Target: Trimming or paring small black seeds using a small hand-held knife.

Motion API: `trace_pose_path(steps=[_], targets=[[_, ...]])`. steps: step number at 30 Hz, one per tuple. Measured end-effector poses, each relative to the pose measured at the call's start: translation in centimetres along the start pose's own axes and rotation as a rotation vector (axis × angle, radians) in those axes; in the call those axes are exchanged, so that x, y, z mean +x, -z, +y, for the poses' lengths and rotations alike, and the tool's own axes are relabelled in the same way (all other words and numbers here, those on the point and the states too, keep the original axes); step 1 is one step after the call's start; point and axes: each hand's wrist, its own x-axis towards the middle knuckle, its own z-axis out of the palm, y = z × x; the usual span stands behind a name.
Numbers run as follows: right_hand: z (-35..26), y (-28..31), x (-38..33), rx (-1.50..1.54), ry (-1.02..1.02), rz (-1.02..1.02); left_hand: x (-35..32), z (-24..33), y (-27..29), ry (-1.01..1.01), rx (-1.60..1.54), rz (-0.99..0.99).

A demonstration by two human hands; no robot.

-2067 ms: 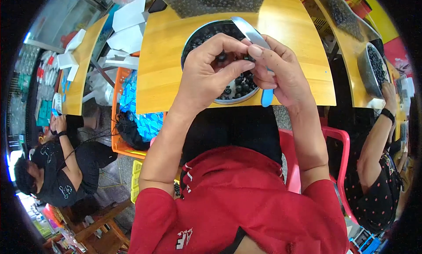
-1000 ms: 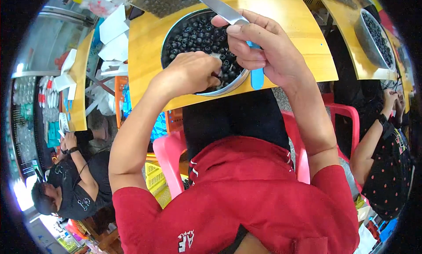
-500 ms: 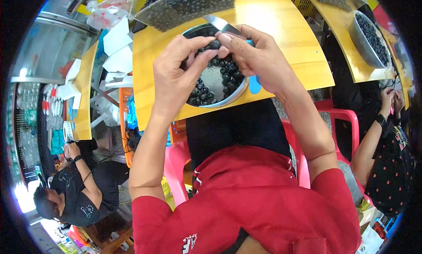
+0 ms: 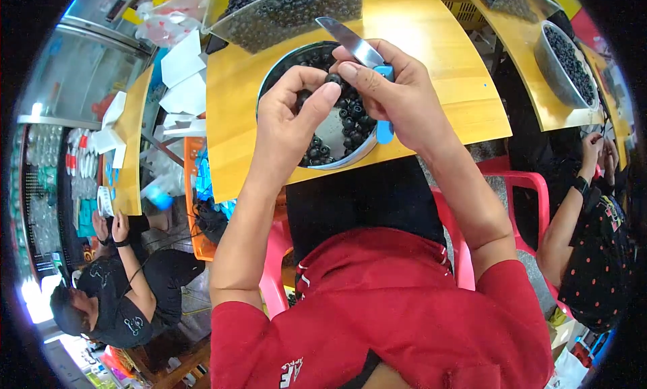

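Note:
My left hand (image 4: 291,113) pinches a dark round bead (image 4: 333,80) between thumb and fingertips, above the bowl. A second dark bead (image 4: 304,98) shows in the crook of its fingers. My right hand (image 4: 397,92) is closed around a knife (image 4: 348,40) with a blue handle; its blade points up and to the left, clear of the bead. The right thumb is close beside the left fingertips. Under both hands stands a round metal bowl (image 4: 345,161), partly hidden by them, holding many loose dark beads (image 4: 354,119) with pale holes.
The bowl stands at the near edge of a yellow wooden table (image 4: 458,86). A clear bin of dark beads (image 4: 290,18) is behind it. Another bowl (image 4: 563,72) stands on the right-hand table. One person (image 4: 128,288) sits at left, another (image 4: 593,247) at right. An orange crate (image 4: 195,187) stands left.
The knife blade has swung up, away from the bead, and more of it shows. My left hand has shifted slightly right and down. The person at left has moved their hands apart.

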Motion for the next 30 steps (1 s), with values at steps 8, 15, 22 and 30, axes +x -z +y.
trace_pose_path(steps=[8, 15, 22, 30], targets=[[-0.4, 0.5, 0.0, 0.038, -0.076, -0.048, -0.4, -0.4, 0.4, 0.240, -0.475, -0.108], [0.0, 0.5, 0.1, -0.116, 0.074, -0.067, -0.7, -0.9, 0.4, 0.223, -0.351, -0.035], [0.2, 0.5, 0.2, -0.141, 0.103, -0.050, -0.6, -1.4, -0.4, 0.155, -0.421, 0.017], [0.1, 0.5, 0.2, -0.174, 0.096, -0.030, -0.5, -1.9, -0.6, 0.164, -0.574, -0.036]])
